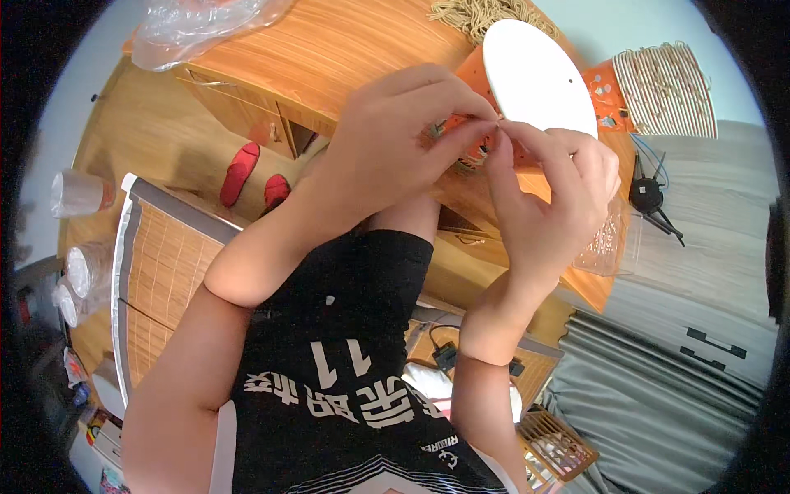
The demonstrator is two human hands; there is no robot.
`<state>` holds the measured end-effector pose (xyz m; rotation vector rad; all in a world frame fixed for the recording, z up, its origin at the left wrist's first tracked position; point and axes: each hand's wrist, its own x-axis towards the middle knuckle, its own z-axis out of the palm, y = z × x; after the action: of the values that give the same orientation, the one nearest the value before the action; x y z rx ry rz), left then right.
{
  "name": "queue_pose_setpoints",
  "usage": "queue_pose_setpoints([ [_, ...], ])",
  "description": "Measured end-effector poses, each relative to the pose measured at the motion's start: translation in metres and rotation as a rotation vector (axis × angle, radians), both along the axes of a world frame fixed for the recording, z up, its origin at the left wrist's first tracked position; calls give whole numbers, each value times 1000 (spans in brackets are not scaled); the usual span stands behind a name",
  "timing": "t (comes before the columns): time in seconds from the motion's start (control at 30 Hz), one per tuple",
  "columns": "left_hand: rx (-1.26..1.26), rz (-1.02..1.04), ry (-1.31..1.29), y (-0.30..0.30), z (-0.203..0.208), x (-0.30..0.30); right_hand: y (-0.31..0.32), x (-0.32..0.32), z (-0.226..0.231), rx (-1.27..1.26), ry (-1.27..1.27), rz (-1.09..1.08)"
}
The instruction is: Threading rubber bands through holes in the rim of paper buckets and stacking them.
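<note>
My left hand [391, 140] and my right hand [559, 181] meet over the desk edge with thumbs and index fingertips pinched together. Whatever lies between the fingertips is too small to make out. Right behind the fingers stands an orange patterned container [472, 74] with a large white round face [539, 70], which has a small dark hole near its right side. My hands cover much of the container's lower part, so I cannot tell whether they touch it.
Tan cords [469, 18] lie bunched on the wooden desk [337, 49]. To the right are striped orange pieces [668, 90] with many thin cords, a black device [646, 195] and a clear plastic tray [605, 247]. A plastic bag [197, 33] sits far left; red slippers [240, 173] lie below.
</note>
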<state>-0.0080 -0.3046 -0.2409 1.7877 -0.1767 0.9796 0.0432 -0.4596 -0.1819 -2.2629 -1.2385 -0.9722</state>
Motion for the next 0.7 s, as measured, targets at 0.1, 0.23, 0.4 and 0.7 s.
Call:
queue_pose_setpoints([
  [0.1,62,127,-54,-5,-1,1,0,3,-1,39,50,-5],
  [0.23,-1,163,-121,-7,-4,4,4,4,0,123,191,60],
  [0.4,-19,155,-140,-6,-7,4,-3,4,2,215,538,81],
  [0.7,97,179,-304,-2,-9,5,-3,3,8,190,590,97],
])
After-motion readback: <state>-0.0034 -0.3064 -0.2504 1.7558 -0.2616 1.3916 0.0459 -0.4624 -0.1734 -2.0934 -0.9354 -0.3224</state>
